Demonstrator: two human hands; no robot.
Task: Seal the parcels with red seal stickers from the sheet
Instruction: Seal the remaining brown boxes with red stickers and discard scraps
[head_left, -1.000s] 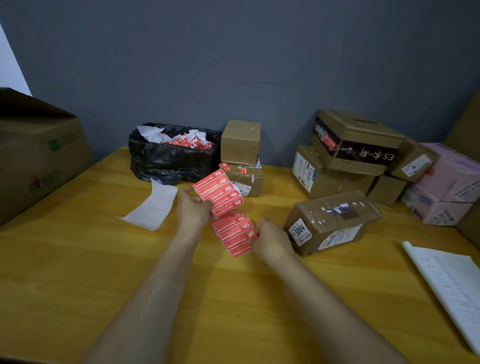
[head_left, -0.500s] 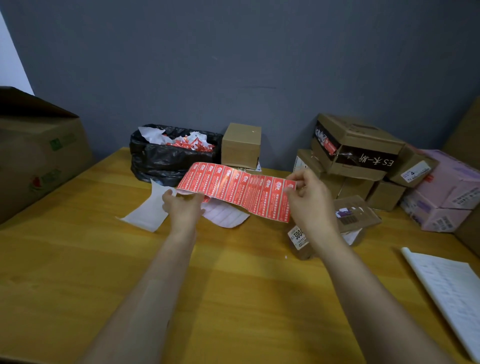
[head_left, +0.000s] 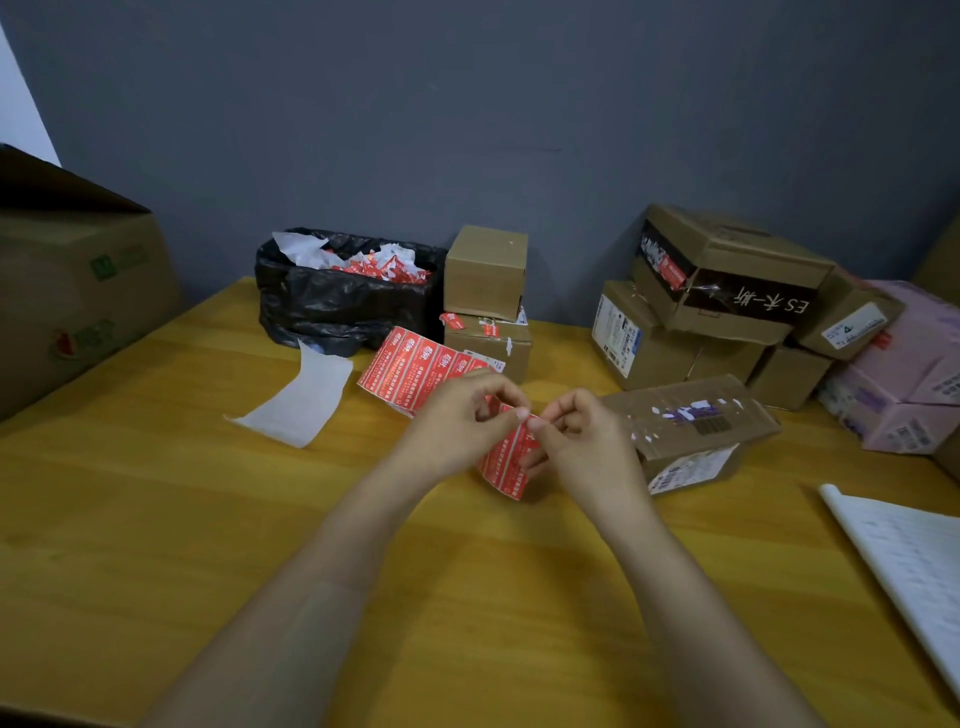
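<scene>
Peel step judged in hand: sticker sheet (head_left: 415, 371) is pinched at its edge by left hand (head_left: 457, 431) and right hand (head_left: 587, 447) fingers (head_left: 488, 382). Next: one seal to be lifted cleanly for the nearest parcel (head_left: 691, 421).

The middle of the sticker sheet (head_left: 415, 371) is hidden behind the left hand (head_left: 457, 431), which pinches it. The right hand (head_left: 587, 441) pinches its top edge, and whether a sticker has lifted there cannot be told. The print on the stickers is too small to read. The right hand covers the near corner of the brown parcel (head_left: 696, 426) at three o'clock of it. At nine o'clock the picture's edge cuts off the large carton (head_left: 78, 291). At four o'clock it cuts off the notebook (head_left: 914, 566), and at three o'clock the pink parcels (head_left: 909, 374). The scraps in the black bag (head_left: 337, 312) at eleven o'clock are a blur. Both forearms run off the bottom edge.
</scene>
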